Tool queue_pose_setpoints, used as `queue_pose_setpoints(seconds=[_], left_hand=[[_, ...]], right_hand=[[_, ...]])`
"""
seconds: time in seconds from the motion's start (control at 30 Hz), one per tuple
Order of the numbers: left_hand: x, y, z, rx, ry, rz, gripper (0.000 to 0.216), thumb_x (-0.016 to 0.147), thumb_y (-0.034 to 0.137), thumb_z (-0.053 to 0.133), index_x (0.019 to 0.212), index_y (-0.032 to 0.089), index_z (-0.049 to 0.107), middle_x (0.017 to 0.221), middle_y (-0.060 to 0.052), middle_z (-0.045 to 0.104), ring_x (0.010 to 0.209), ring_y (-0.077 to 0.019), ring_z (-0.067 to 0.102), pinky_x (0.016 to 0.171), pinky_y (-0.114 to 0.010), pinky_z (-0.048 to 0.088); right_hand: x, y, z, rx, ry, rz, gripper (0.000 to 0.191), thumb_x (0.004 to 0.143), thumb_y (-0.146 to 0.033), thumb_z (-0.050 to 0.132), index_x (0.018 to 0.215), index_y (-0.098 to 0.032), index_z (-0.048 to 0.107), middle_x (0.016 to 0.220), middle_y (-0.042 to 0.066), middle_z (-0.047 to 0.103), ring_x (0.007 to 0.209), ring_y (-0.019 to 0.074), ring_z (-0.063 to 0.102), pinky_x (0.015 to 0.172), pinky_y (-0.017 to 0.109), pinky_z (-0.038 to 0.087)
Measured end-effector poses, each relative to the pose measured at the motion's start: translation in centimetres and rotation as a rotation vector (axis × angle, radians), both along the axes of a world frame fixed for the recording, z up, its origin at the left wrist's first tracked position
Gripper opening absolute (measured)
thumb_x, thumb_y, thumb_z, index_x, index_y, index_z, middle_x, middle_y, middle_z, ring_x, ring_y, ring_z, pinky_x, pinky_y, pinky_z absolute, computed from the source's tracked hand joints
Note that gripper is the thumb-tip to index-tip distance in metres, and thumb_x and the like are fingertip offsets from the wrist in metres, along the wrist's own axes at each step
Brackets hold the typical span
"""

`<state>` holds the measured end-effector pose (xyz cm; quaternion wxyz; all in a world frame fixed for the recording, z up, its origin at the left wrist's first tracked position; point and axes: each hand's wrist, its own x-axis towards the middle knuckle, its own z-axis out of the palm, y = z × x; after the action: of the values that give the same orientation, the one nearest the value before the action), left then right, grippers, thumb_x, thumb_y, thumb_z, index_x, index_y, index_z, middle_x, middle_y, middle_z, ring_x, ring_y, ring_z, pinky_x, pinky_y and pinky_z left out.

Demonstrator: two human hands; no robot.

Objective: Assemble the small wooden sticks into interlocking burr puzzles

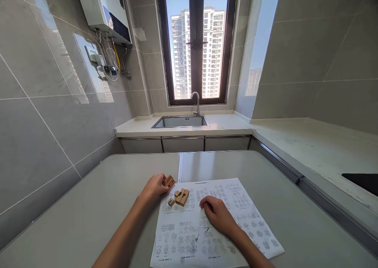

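At a pale grey desk (88, 205) in a tiled kitchen, the left hand (155, 185) pinches a small notched wooden puzzle block (169, 181) at the upper left corner of a white printed diagram sheet (189, 236). Just to its right, a loose cluster of light wooden puzzle blocks (179, 197) lies on the sheet, close to the held piece but apart from it. Further right, the right hand (220, 215) rests fingers-down on the paper, closed on nothing. The blocks look light, rigid and smooth-faced, likely easiest to grip across their flat sides with fingertips. Behind, a steel sink (180, 121) sits under a dark-framed window (196, 43).
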<state>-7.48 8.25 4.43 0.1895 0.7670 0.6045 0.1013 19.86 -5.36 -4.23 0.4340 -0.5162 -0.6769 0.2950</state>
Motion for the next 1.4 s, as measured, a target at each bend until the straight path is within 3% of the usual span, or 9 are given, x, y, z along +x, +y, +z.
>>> queue_pose_setpoints(seconds=[0.13, 0.2, 0.3, 0.4, 0.6, 0.83, 1.07, 1.2, 1.4], left_hand=[[1.4, -0.9, 1.6, -0.025, -0.143, -0.073, 0.032, 0.068, 0.032, 0.069, 0.097, 0.018, 0.067, 0.082, -0.001, 0.075, 0.08, -0.0206, 0.07, 0.062, -0.023, 0.047], [2.8, -1.9, 2.0, -0.055, -0.204, -0.117, 0.035, 0.071, 0.036, 0.068, 0.101, 0.018, 0.068, 0.086, -0.001, 0.076, 0.082, -0.0191, 0.071, 0.064, -0.022, 0.049], [5.6, -3.7, 1.6, -0.157, -0.383, -0.209, 0.04, 0.071, 0.038, 0.071, 0.104, 0.017, 0.069, 0.086, -0.002, 0.077, 0.08, -0.0194, 0.071, 0.063, -0.023, 0.051], [8.7, -5.7, 0.3, -0.161, -0.422, -0.277, 0.037, 0.069, 0.034, 0.072, 0.101, 0.017, 0.071, 0.081, -0.001, 0.077, 0.077, -0.0195, 0.071, 0.062, -0.023, 0.05], [12.6, -7.9, -1.3, 0.017, -0.325, -0.279, 0.022, 0.078, 0.031, 0.064, 0.095, 0.02, 0.072, 0.077, -0.004, 0.077, 0.069, -0.0213, 0.07, 0.056, -0.026, 0.043], [12.7, -8.2, -1.5, 0.01, -0.419, -0.307, 0.027, 0.084, 0.033, 0.063, 0.106, 0.02, 0.071, 0.082, -0.004, 0.079, 0.071, -0.0209, 0.072, 0.059, -0.026, 0.048], [12.8, -8.8, -3.0, 0.001, -0.631, -0.244, 0.028, 0.089, 0.039, 0.066, 0.11, 0.021, 0.07, 0.088, -0.004, 0.08, 0.079, -0.0204, 0.075, 0.071, -0.027, 0.057], [12.6, -9.1, -3.7, -0.029, -0.728, -0.261, 0.037, 0.09, 0.039, 0.068, 0.121, 0.02, 0.067, 0.102, -0.007, 0.079, 0.09, -0.0224, 0.075, 0.076, -0.03, 0.059], [11.6, -9.7, -4.8, 0.091, -0.702, -0.339, 0.042, 0.103, 0.04, 0.049, 0.141, 0.025, 0.06, 0.118, -0.009, 0.075, 0.097, -0.0237, 0.07, 0.087, -0.037, 0.056]], right_hand=[[-0.2, 0.3, -0.1, -0.12, 0.254, 0.053, 0.02, 0.093, -0.036, 0.056, 0.095, -0.021, 0.069, 0.088, 0.006, 0.074, 0.07, 0.0199, 0.063, 0.069, 0.035, 0.049], [-0.2, 0.3, 0.2, -0.227, 0.485, 0.133, 0.031, 0.092, -0.047, 0.062, 0.109, -0.021, 0.067, 0.101, 0.009, 0.074, 0.072, 0.0201, 0.067, 0.067, 0.035, 0.052], [0.0, 0.1, 0.9, -0.367, 0.759, 0.238, 0.055, 0.088, -0.057, 0.07, 0.131, -0.025, 0.059, 0.12, 0.013, 0.07, 0.077, 0.0213, 0.071, 0.069, 0.037, 0.056], [0.1, 0.0, 1.2, -0.421, 0.882, 0.294, 0.059, 0.086, -0.061, 0.071, 0.129, -0.022, 0.061, 0.111, 0.012, 0.072, 0.079, 0.0219, 0.072, 0.072, 0.037, 0.057], [0.3, 1.1, 0.1, -0.405, 0.92, 0.149, 0.048, 0.082, -0.062, 0.075, 0.097, -0.017, 0.068, 0.076, 0.005, 0.07, 0.065, 0.018, 0.065, 0.061, 0.03, 0.051], [0.5, 1.8, -0.5, -0.337, 0.873, 0.046, 0.052, 0.078, -0.068, 0.076, 0.09, -0.017, 0.068, 0.067, 0.001, 0.065, 0.054, 0.0137, 0.057, 0.051, 0.026, 0.044], [0.6, 1.9, -1.0, -0.299, 0.813, -0.033, 0.05, 0.079, -0.067, 0.075, 0.085, -0.018, 0.066, 0.054, -0.004, 0.058, 0.045, 0.0114, 0.05, 0.043, 0.024, 0.036], [0.7, 1.7, -1.1, -0.305, 0.803, -0.081, 0.05, 0.079, -0.068, 0.075, 0.083, -0.018, 0.066, 0.05, -0.004, 0.057, 0.041, 0.011, 0.048, 0.041, 0.024, 0.034], [1.1, 1.6, -0.8, -0.313, 0.866, -0.115, 0.049, 0.08, -0.065, 0.076, 0.092, -0.018, 0.071, 0.049, -0.004, 0.057, 0.043, 0.0109, 0.047, 0.043, 0.023, 0.034]])
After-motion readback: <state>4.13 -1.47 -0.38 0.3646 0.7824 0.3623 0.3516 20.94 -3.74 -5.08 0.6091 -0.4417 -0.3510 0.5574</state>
